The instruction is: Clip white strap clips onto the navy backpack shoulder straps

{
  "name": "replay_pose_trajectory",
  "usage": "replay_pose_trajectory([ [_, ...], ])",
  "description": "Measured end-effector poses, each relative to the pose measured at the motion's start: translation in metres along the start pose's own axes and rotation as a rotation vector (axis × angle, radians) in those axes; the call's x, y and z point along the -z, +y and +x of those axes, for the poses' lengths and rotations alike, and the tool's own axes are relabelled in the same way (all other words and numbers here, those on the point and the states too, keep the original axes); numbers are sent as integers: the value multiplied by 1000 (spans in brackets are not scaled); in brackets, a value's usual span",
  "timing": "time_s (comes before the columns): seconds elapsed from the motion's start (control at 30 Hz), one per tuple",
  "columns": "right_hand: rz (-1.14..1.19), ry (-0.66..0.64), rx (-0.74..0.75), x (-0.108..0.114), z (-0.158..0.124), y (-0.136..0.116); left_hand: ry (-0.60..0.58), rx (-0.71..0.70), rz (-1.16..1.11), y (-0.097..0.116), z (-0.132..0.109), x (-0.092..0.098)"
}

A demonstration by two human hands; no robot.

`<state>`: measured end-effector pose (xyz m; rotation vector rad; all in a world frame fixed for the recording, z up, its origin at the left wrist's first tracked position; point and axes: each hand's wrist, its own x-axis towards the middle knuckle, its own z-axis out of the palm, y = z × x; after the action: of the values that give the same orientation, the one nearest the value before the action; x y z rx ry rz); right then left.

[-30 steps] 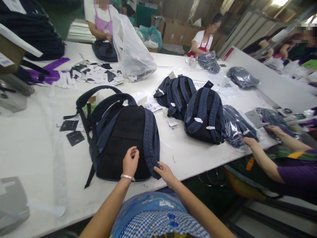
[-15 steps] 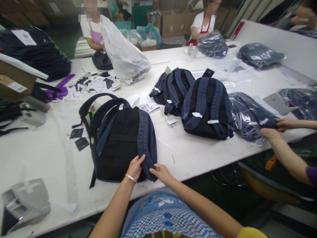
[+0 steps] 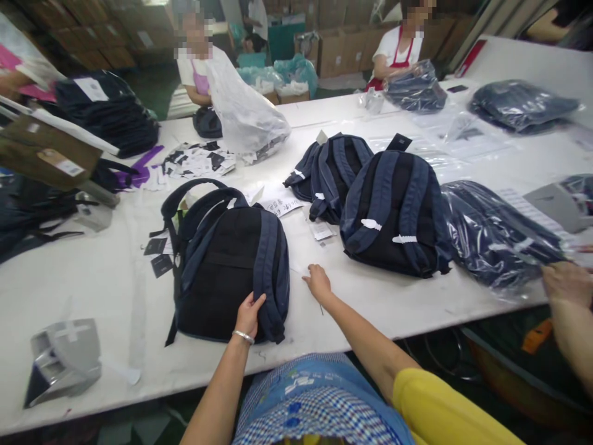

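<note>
Backpack (image 3: 227,238) near front edge of surface (image 3: 99,278), presumably for reach; left hand (image 3: 247,316) pinches its strap (image 3: 267,256), likely steadying it; right hand (image 3: 319,284) beside it, curled, cannot tell whether gripping anything.

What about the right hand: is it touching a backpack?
No, the right hand is over the white tabletop, between the nearest backpack and the black-tagged backpack, touching neither.
</note>
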<state>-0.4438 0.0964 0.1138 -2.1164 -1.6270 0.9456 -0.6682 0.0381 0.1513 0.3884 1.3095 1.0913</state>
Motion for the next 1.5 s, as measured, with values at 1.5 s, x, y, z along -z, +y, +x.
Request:
replay_pose_trajectory([
  [1.5,489,-386,197,36,-43,-31,56,97,-221,12,-15,0],
])
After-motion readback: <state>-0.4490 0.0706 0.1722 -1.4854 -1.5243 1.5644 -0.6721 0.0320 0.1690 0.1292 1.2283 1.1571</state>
